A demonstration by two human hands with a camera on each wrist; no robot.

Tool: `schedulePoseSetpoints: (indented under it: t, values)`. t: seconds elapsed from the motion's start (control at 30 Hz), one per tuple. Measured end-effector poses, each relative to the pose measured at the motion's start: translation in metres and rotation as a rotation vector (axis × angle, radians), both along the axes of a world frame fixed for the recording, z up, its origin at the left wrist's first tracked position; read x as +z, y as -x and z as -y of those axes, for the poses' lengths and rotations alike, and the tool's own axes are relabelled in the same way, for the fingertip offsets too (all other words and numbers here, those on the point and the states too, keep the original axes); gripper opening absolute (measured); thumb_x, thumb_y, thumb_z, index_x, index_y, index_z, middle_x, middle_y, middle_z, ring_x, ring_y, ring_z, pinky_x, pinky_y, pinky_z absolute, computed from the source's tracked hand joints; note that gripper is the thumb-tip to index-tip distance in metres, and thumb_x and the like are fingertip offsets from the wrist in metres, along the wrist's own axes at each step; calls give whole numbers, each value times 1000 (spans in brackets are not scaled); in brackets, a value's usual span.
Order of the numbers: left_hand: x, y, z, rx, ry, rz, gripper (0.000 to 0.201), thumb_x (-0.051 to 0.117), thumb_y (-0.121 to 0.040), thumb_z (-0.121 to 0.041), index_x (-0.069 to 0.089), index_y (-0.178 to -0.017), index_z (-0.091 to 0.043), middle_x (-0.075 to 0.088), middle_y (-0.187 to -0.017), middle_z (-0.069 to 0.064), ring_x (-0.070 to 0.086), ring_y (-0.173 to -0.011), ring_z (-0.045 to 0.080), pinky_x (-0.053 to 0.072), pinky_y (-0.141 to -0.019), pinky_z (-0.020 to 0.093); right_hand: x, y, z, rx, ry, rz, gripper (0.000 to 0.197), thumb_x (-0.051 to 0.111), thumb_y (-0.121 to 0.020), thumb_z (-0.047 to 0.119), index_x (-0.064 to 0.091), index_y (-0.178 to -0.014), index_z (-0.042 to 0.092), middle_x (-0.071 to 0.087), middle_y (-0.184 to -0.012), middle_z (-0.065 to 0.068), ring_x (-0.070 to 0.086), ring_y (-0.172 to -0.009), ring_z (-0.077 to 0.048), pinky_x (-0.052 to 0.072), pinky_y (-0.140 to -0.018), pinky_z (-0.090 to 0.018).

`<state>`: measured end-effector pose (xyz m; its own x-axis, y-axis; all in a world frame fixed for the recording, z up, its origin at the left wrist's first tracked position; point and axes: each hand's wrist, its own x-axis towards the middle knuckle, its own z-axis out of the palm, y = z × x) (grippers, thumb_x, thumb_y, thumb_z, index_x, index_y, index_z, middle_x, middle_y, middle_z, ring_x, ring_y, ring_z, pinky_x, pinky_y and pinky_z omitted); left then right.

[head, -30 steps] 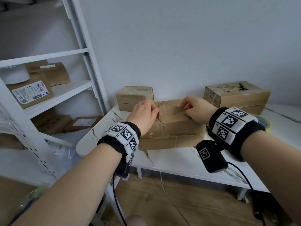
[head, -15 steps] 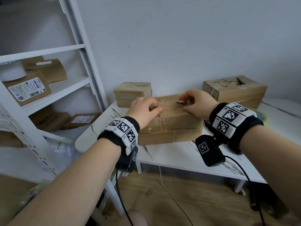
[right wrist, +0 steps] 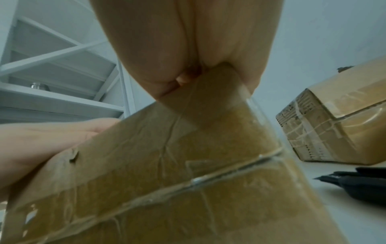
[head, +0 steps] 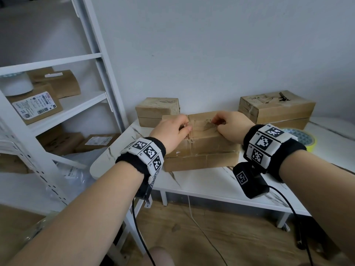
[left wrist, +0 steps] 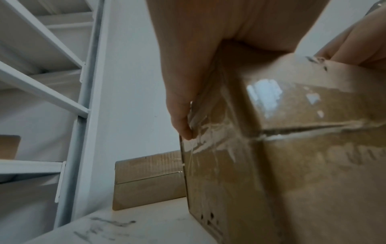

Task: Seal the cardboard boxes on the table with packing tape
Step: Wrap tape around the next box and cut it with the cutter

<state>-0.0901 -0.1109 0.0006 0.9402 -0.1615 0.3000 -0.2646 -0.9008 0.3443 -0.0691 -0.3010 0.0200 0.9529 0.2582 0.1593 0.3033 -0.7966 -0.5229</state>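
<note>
Box (head: 201, 146) sits mid-table (head: 201, 181), long axis running left-right, both hands on its top. Left hand (head: 171, 131) w/ fingers curled, pinching clear tape (left wrist: 200, 132) at the left end, where it wraps over the edge and down the side. Right hand (head: 230, 127) curled, fingertips pressing the top toward the right; whether it pinches tape, can't tell. Likely next smoothing runs along that axis, between the hands. Tape roll (head: 305, 139) lies to the right, nearer the right hand.

Three cardboard boxes (head: 201, 148) on the table, one tape roll (head: 305, 139).
</note>
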Motion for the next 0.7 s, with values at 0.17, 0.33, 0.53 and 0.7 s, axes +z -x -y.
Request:
schedulePoseSetpoints:
  t: [0.17,0.33,0.53,0.7]
  values:
    - [1,2,-1,6,42,-11,12,42,-98,-36,45,-96,-24,50,-97,-5,43,-113,26,40,-91,38,-1,-3,0,-9,-21,-11,34,41,-88,2,57,-117,12,60,-114,-6,51,-106,-22,44,-84,-28]
    - [-1,4,0,38,188,21,16,53,-94,-32,49,-105,-21,56,-113,0,48,-115,21,39,-94,32,-3,-5,-1,-55,-47,-6,27,43,-92,6,54,-116,11,56,-102,-6,47,-115,-30,42,-96,-37]
    - [0,4,5,116,321,5,27,60,-90,-27,58,-116,-21,60,-122,-3,51,-115,14,34,-89,22,-6,-2,-3,-95,-95,28,20,45,-93,5,53,-110,9,56,-98,-7,46,-114,-30,40,-85,-31]
    - [2,3,6,156,354,9,21,64,-87,-25,65,-107,-20,64,-111,-3,55,-106,12,35,-83,20,-7,0,-4,-89,-2,156,27,54,-90,8,53,-117,9,48,-124,-11,39,-121,-29,33,-98,-32]
